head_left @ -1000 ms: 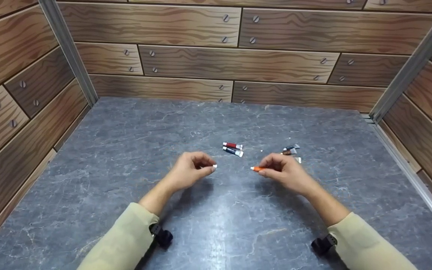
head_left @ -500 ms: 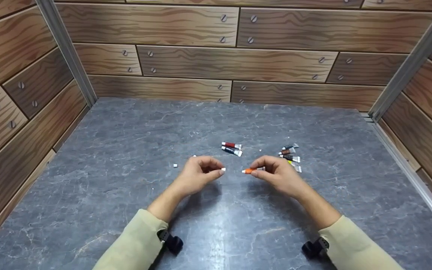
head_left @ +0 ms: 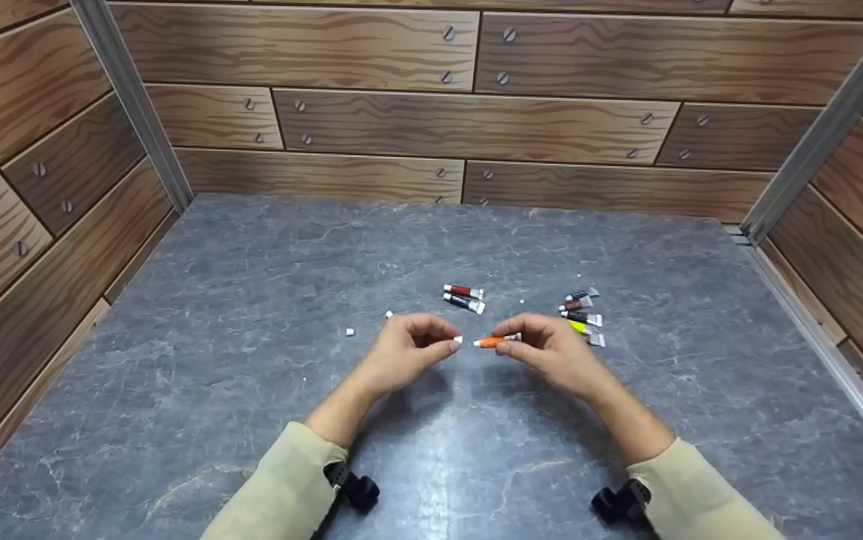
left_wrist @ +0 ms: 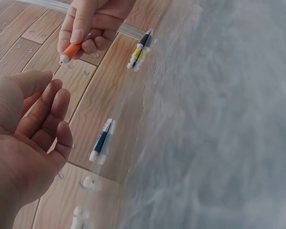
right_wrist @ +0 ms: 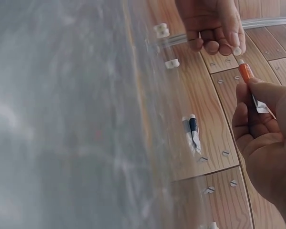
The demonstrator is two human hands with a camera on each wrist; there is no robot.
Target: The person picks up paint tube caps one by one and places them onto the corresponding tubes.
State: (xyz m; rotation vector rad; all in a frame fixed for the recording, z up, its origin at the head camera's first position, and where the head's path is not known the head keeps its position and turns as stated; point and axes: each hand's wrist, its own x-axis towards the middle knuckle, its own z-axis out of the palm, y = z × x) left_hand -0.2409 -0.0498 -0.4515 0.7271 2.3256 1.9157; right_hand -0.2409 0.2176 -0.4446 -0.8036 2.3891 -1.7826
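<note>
Between the left hand's (head_left: 405,351) thumb and forefinger is a small white cap (head_left: 458,340), pinched at the tips. Facing it, the right hand (head_left: 560,354) pinches an orange paint tube (head_left: 490,342) with its white nozzle end pointing left. A narrow gap separates cap and nozzle in the head view. The right wrist view shows the cap (right_wrist: 237,51) just beyond the end of the orange tube (right_wrist: 246,72), whose silver tail lies under the thumb. From the left wrist, the cap is hidden behind the fingers. Both hands are above the grey table (head_left: 431,465).
Beyond the hands lie a red paint tube (head_left: 464,291) and a dark blue one (head_left: 464,303), side by side. Several more tubes, including a yellow one (head_left: 577,327), lie behind the right hand. Loose white caps (head_left: 350,331) are left of the left hand. Wood-patterned walls (head_left: 371,124) enclose the table.
The two hands have come toward each other, bringing the cap close to the orange tube's nozzle. The loose caps and the tubes behind the right hand have come into view.
</note>
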